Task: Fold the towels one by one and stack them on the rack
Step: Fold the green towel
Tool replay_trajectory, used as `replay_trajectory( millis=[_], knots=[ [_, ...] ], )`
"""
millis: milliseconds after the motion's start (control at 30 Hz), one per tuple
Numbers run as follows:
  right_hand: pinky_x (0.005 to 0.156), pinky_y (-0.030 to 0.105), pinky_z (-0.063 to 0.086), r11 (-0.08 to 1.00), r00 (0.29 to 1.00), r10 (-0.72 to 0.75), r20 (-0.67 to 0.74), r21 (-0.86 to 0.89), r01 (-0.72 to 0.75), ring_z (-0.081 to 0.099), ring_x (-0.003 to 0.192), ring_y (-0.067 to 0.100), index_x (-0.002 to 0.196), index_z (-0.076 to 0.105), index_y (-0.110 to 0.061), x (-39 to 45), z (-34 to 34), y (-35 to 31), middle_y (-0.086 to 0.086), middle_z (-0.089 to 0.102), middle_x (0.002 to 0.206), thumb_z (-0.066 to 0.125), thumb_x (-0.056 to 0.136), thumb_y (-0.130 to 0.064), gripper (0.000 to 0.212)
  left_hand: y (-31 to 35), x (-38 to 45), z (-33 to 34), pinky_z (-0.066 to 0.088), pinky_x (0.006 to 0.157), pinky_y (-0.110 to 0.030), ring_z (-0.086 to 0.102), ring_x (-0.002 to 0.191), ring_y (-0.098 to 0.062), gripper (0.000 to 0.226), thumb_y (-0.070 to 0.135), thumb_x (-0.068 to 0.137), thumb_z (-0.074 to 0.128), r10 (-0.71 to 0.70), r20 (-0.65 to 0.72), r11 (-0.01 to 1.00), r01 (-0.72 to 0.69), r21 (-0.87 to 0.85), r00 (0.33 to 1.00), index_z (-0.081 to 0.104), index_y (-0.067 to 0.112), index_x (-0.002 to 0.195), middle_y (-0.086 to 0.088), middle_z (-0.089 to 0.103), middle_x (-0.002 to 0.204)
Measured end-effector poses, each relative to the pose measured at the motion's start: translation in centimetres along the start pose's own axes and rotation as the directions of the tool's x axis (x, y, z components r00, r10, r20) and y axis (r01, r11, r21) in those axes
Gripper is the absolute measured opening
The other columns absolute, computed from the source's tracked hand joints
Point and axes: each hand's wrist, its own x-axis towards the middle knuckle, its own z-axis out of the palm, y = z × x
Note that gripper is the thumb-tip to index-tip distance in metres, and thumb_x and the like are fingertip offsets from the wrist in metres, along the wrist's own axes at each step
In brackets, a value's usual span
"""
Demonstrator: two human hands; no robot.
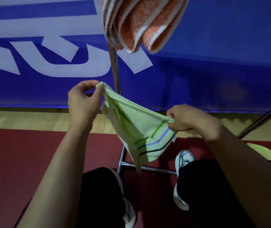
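Soft pale-green terry towel (136,129) with 3 stripes, sagging mid-air between both hands, left hand (83,99) pinching its 10 o'clock corner, right hand (187,119) gripping its 3 o'clock corner, orange towels (141,23) draped on the chrome rack (115,69) at 12 o'clock.

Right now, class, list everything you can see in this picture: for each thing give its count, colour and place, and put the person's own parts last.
Light green striped towel: one, held up in the air at centre.
Orange and white folded towels: a stack, count unclear, top centre.
Chrome metal rack: one, silver, behind the green towel.
Blue banner with white lettering: one, background.
Yellow cloth: one, right edge.
Left hand: pinches the towel's upper corner.
Right hand: grips the opposite corner.
Shoes: two, white, on the red floor.
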Motion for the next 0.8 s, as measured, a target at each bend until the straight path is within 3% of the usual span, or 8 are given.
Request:
replay_trajectory(
  millis=[67, 167, 233, 433, 600, 667, 733, 800],
  knots=[
    [0.068, 0.031, 0.046, 1.0, 1.0, -0.008, -0.024, 0.021, 0.009, 0.057, 0.084, 0.024, 0.074, 0.053, -0.017, 0.0, -0.4, 0.9, -0.002, 0.06, 0.079, 0.067, 0.085, -0.03, 0.022, -0.2, 0.1, -0.4, 0.054, 0.07, -0.018, 0.069, 0.081, -0.001, 0.016, 0.029, 0.096, 0.074, 0.036, -0.031, 0.998, -0.034, 0.051, 0.999, 0.074, 0.016, 0.105, 0.005, 0.076, 0.096],
    [0.066, 0.029, 0.04, 0.999, 1.0, -0.019, -0.025, 0.043, 0.02, 0.056, 0.081, 0.022, 0.072, 0.054, -0.02, 0.0, -0.6, 2.0, -0.004, 0.059, 0.078, 0.069, 0.088, -0.032, 0.025, -0.4, 0.0, -0.6, 0.063, 0.074, -0.033, 0.077, 0.086, -0.011, 0.019, 0.022, 0.096, 0.073, -0.043, -0.026, 0.998, 0.041, -0.043, 0.999, 0.071, 0.005, 0.106, -0.005, 0.079, 0.094],
    [0.064, 0.03, 0.042, 0.998, 0.998, -0.029, -0.05, 0.06, 0.032, 0.057, 0.077, 0.021, 0.072, 0.054, -0.021, 0.2, -0.6, 2.7, -0.004, 0.06, 0.076, 0.069, 0.087, -0.031, 0.024, -0.5, 0.0, -0.7, 0.065, 0.081, -0.04, 0.078, 0.092, -0.015, 0.016, 0.015, 0.098, 0.07, -0.076, 0.0, 0.993, 0.075, -0.089, 0.997, 0.068, 0.002, 0.108, -0.004, 0.08, 0.098],
    [0.076, 0.035, 0.052, 0.991, 0.981, -0.014, -0.192, 0.125, 0.039, 0.057, 0.083, 0.02, 0.076, 0.051, -0.028, 0.3, -1.2, 4.5, -0.01, 0.058, 0.082, 0.073, 0.088, -0.047, 0.031, -0.6, 0.4, -1.8, 0.065, 0.082, -0.038, 0.078, 0.09, -0.016, 0.01, 0.01, 0.095, 0.063, -0.089, -0.012, 0.996, 0.089, -0.03, 0.996, 0.068, 0.007, 0.103, -0.004, 0.076, 0.089],
    [0.067, 0.032, 0.048, 0.941, 0.931, -0.018, -0.365, 0.309, 0.14, 0.059, 0.077, 0.012, 0.085, 0.054, -0.03, -0.7, -2.0, 4.4, -0.01, 0.063, 0.085, 0.073, 0.09, -0.044, 0.024, -1.0, 0.8, -1.8, 0.053, 0.069, -0.033, 0.056, 0.071, -0.026, 0.022, 0.017, 0.092, 0.056, -0.243, 0.209, 0.938, 0.174, 0.301, 0.947, 0.065, 0.012, 0.072, -0.011, 0.058, 0.075],
    [0.065, 0.031, 0.048, 0.89, 0.897, -0.055, -0.439, 0.386, 0.244, 0.06, 0.076, 0.01, 0.087, 0.057, -0.03, -1.5, -2.5, 3.8, -0.009, 0.066, 0.083, 0.074, 0.09, -0.041, 0.021, -1.2, 0.4, -1.5, 0.048, 0.064, -0.03, 0.056, 0.068, -0.025, 0.029, 0.018, 0.099, 0.054, -0.314, 0.328, 0.847, 0.106, 0.521, 0.891, 0.07, 0.015, 0.075, -0.011, 0.061, 0.077],
    [0.072, 0.035, 0.052, 0.829, 0.86, -0.122, -0.496, 0.426, 0.363, 0.064, 0.08, 0.011, 0.085, 0.059, -0.032, -2.2, -2.9, 3.0, -0.009, 0.069, 0.083, 0.076, 0.088, -0.038, 0.019, -1.5, -0.2, -1.0, 0.054, 0.08, -0.035, 0.065, 0.087, -0.022, 0.027, 0.032, 0.106, 0.054, -0.323, 0.46, 0.786, -0.036, 0.617, 0.827, 0.075, 0.023, 0.091, -0.008, 0.071, 0.095],
    [0.076, 0.038, 0.053, 0.767, 0.844, -0.218, -0.491, 0.448, 0.459, 0.065, 0.081, 0.009, 0.086, 0.061, -0.032, -2.8, -2.8, 1.6, -0.009, 0.069, 0.084, 0.076, 0.089, -0.035, 0.016, -0.9, -1.4, -0.1, 0.053, 0.096, -0.036, 0.067, 0.106, -0.013, 0.034, 0.052, 0.103, 0.053, -0.254, 0.583, 0.834, -0.13, 0.535, 0.771, 0.075, 0.026, 0.109, 0.002, 0.074, 0.111]
  ],
)
